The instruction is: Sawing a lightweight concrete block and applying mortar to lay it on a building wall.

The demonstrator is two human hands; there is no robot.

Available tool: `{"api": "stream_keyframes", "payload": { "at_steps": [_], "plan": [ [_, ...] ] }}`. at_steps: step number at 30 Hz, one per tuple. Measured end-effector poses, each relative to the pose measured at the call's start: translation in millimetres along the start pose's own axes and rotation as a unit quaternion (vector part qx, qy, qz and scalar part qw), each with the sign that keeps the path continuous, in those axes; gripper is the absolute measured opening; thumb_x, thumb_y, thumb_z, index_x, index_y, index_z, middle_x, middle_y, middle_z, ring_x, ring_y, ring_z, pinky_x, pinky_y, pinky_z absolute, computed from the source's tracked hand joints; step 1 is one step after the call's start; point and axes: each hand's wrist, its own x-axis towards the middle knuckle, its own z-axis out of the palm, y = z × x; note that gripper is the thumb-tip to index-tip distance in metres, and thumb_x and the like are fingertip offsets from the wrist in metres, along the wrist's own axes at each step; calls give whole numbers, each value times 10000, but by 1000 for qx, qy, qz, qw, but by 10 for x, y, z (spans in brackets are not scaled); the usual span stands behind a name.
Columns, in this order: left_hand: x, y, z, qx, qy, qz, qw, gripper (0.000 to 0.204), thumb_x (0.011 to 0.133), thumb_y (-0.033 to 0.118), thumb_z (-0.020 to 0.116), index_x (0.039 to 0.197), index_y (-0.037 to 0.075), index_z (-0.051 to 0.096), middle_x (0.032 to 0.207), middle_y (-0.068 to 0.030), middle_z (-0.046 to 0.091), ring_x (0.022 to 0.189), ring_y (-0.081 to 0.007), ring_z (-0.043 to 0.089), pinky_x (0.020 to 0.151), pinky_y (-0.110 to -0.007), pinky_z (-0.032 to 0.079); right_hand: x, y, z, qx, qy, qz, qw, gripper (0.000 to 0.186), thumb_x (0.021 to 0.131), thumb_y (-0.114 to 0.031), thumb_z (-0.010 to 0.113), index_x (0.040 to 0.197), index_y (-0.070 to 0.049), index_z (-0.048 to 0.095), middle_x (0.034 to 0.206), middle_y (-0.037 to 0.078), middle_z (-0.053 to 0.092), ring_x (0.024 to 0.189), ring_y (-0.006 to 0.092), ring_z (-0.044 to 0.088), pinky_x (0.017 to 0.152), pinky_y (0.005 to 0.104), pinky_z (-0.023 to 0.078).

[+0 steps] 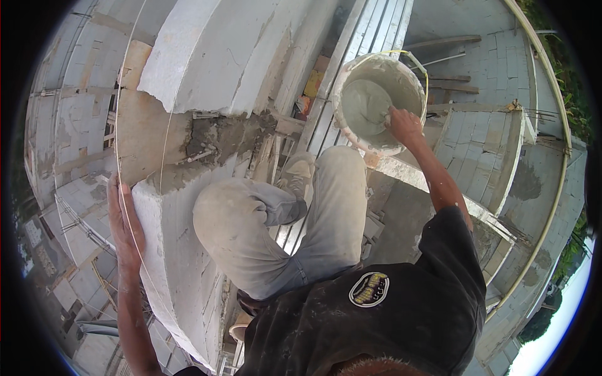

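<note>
My right hand (407,125) is closed at the near right rim of a mortar-crusted bucket (404,78). What its fingers hold is hidden in the grip. Wet grey mortar (362,103) lies in the bucket, and a thin wire handle with yellow on it loops over the far rim. At the left, my left hand (127,222) rests with fingers stretched out along the outer side of a pale block wall (188,235). Just beyond it, the wall has a gap with rough grey mortar (219,139) in its bed. A thin string (164,147) runs down past this hand.
The bucket stands on long metal planks (376,28), where my shoe (296,175) also rests. Farther along rises a taller block section (213,56). Unfinished block walls (476,138) and a long pale pole (558,207) are at the right. A deep drop shows left of the wall.
</note>
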Motion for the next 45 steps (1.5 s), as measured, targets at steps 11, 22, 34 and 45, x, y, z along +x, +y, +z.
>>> {"api": "stream_keyframes", "payload": {
  "at_steps": [11,22,34,45],
  "plan": [
    [14,-101,-2,19,-3,-2,1000,467,1096,323,336,1393,-15,459,1275,-182,555,1200,-256,512,1061,-359,364,-442,543,-27,290,-37,13,956,439,818,-392,749,1073,-49,646,981,209,712,934,372,693,809,473,529],
    [8,4,0,8,20,19,1000,494,1087,345,346,1396,-28,445,1329,-203,539,1250,-266,497,1087,-367,347,-1033,384,-686,319,50,-27,946,368,825,-221,779,1092,-28,616,952,191,709,844,350,705,745,412,537],
    [-39,99,-47,-28,19,6,999,456,1071,344,373,1373,15,468,1232,-241,612,1187,-351,577,1024,-415,408,-383,-1286,-2461,326,-55,-370,868,382,843,-300,764,1075,-22,644,913,133,673,815,266,650,757,381,502],
    [-58,34,-38,-30,6,-22,999,484,1058,379,394,1386,28,454,1240,-259,613,1184,-378,587,1020,-429,418,-682,-1600,-2309,533,-313,-193,762,434,970,-347,654,1142,37,550,810,28,559,626,92,565,546,263,478]
  ]
}}
